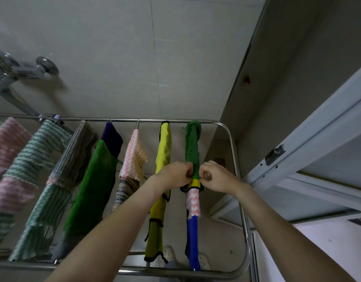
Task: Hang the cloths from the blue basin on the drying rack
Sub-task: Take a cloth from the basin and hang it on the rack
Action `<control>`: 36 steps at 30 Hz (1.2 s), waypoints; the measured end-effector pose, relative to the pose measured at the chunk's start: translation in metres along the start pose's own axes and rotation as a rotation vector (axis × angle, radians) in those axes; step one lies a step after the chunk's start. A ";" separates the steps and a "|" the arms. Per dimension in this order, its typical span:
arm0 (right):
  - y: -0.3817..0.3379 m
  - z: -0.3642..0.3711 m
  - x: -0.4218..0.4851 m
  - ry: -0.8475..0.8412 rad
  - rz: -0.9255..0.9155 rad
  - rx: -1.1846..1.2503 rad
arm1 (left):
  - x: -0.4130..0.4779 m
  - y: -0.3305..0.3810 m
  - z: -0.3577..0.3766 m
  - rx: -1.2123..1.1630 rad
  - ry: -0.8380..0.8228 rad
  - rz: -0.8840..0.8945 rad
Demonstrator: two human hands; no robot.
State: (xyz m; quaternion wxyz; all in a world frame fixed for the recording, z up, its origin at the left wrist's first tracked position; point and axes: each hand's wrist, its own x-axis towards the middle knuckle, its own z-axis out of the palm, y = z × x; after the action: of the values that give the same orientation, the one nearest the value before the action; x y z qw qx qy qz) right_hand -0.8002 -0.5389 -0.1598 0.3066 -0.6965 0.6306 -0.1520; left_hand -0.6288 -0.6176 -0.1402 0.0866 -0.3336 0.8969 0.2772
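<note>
Seemingly, left hand (175, 175) and right hand (216, 177) pinch half-covered green cloth (193, 147).

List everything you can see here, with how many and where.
drying rack: one, silver, below the wall
bunched green cloth: one, green, rightmost bar, far end
blue cloth: one, blue, same bar, near end
yellow cloths: apparently two, black-edged, second bar from right
large green cloth: one, green, fourth bar from right
striped cloths: several, pink, green, grey, left bars
tap: one, chrome, wall at left
clogs: two, white, floor under rack
left hand: one, pinches the bunched green cloth
right hand: one, pinches it from the other side
</note>
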 end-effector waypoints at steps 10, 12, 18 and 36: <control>0.008 0.006 -0.005 -0.127 0.043 -0.003 | -0.004 -0.003 -0.001 -0.029 -0.189 0.025; 0.011 0.007 -0.006 -0.121 0.123 0.052 | -0.004 -0.004 -0.001 -0.090 -0.235 -0.017; 0.008 0.010 -0.001 -0.065 0.270 0.244 | -0.003 -0.004 -0.004 -0.377 -0.286 -0.136; 0.000 0.008 0.002 -0.238 0.341 0.424 | 0.002 -0.007 0.004 -0.284 -0.380 -0.084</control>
State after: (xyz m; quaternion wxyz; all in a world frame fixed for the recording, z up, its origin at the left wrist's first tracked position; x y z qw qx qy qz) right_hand -0.7947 -0.5384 -0.1662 0.5382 -0.5140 0.6523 -0.1439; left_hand -0.6255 -0.6206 -0.1472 0.2177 -0.3211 0.8019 0.4544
